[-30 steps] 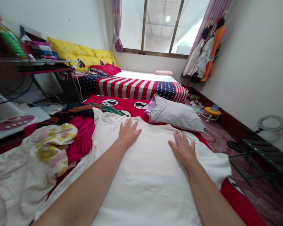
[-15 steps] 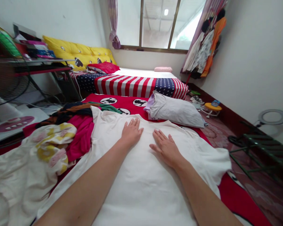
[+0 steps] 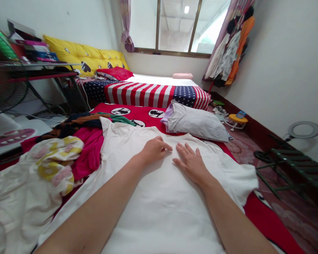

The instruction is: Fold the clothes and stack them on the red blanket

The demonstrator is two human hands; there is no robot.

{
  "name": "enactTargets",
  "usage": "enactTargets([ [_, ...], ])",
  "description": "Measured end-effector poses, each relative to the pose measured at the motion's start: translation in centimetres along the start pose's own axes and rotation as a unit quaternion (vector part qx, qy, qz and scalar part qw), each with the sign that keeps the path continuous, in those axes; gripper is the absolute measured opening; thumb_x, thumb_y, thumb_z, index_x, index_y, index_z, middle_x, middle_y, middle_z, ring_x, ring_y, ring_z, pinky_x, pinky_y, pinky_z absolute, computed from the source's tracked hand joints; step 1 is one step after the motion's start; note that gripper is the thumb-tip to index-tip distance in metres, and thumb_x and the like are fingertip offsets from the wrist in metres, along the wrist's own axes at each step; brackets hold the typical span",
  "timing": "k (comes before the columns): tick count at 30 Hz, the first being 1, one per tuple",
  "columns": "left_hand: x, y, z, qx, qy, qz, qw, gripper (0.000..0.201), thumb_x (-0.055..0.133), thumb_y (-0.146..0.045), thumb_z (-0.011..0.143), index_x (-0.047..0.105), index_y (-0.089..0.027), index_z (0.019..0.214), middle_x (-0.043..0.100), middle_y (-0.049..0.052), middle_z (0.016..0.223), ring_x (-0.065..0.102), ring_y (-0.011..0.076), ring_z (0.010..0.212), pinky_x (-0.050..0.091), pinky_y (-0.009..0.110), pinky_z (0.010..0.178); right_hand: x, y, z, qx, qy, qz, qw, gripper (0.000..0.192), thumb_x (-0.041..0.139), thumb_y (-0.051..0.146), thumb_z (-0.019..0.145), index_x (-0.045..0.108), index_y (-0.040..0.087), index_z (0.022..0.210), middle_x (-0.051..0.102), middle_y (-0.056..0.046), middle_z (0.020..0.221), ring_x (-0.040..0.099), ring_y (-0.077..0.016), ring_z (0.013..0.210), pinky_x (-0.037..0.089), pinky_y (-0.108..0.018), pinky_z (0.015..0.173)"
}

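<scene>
A white T-shirt (image 3: 159, 208) lies spread out in front of me, its sleeves to either side and its neckline at the far end. On its upper middle rests my right hand (image 3: 190, 164), palm down, fingers apart and flat on the cloth. Close by to the left, my left hand (image 3: 157, 150) is turned on its side over the shirt. Its index finger points right toward my right hand, and its other fingers are loosely bent with nothing visible in them. Small wrinkles show in the fabric around both hands.
Left of the shirt lie a pink garment (image 3: 88, 151), a cream and yellow garment (image 3: 59, 165) and a dark heap (image 3: 74, 125). A folded grey garment (image 3: 197, 121) is beyond it on the red sheet (image 3: 137, 114). A fan base (image 3: 13, 137) stands left, a green rack (image 3: 299, 162) right.
My left hand has gone from lying flat to turned on its side, shifting slightly right and nearer, with fingers bent. My right hand stays flat, a little farther right.
</scene>
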State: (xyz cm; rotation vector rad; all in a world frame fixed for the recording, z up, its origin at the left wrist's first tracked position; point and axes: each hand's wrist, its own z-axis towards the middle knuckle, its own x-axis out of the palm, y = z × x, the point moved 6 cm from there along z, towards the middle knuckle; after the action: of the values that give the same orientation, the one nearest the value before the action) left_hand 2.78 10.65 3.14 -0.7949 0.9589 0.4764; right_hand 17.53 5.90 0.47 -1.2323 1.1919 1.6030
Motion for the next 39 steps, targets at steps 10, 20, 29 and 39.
enactTargets([
  [10, -2.1, 4.5, -0.5, -0.158, -0.080, 0.140, 0.974, 0.030, 0.052, -0.032, 0.085, 0.072, -0.034, 0.107, 0.061, 0.006, 0.094, 0.062, 0.0194, 0.082, 0.047, 0.029, 0.071, -0.2, 1.7, 0.0, -0.060, 0.015, 0.006, 0.998, 0.065, 0.038, 0.054, 0.093, 0.033, 0.018, 0.146, 0.027, -0.007, 0.155, 0.017, -0.0225, 0.145, 0.011, -0.056, 0.115],
  [20, -1.1, 5.1, -0.5, -0.160, -0.022, 0.186, 0.969, 0.040, 0.044, -0.042, 0.090, 0.059, -0.029, 0.126, 0.052, -0.001, 0.140, 0.047, 0.0274, 0.124, 0.040, 0.044, 0.098, 0.0, 0.7, 0.6, -0.015, 0.006, -0.010, 1.000, 0.067, 0.035, 0.055, 0.093, 0.030, 0.016, 0.148, 0.022, -0.008, 0.156, 0.015, -0.0228, 0.145, 0.011, -0.058, 0.114],
  [29, 0.4, 5.6, -0.6, -0.213, 0.038, 0.163, 0.963, 0.060, 0.033, -0.050, 0.094, 0.036, -0.019, 0.145, 0.025, 0.009, 0.156, 0.017, 0.0316, 0.144, 0.017, 0.058, 0.112, -0.3, -1.5, 0.8, 0.076, -0.023, -0.024, 0.997, 0.066, 0.038, 0.050, 0.093, 0.028, 0.015, 0.148, 0.020, -0.010, 0.157, 0.015, -0.0251, 0.145, 0.016, -0.062, 0.111],
  [39, 1.5, 4.6, -0.2, -0.184, 0.073, 0.151, 0.969, 0.062, 0.030, -0.050, 0.094, 0.029, -0.021, 0.148, 0.021, 0.004, 0.157, 0.016, 0.0267, 0.145, 0.014, 0.055, 0.115, 0.5, -0.7, 0.6, 0.039, 0.012, -0.044, 0.998, 0.066, 0.029, 0.055, 0.094, 0.026, 0.017, 0.149, 0.019, -0.005, 0.157, 0.016, -0.0207, 0.145, 0.015, -0.059, 0.113],
])
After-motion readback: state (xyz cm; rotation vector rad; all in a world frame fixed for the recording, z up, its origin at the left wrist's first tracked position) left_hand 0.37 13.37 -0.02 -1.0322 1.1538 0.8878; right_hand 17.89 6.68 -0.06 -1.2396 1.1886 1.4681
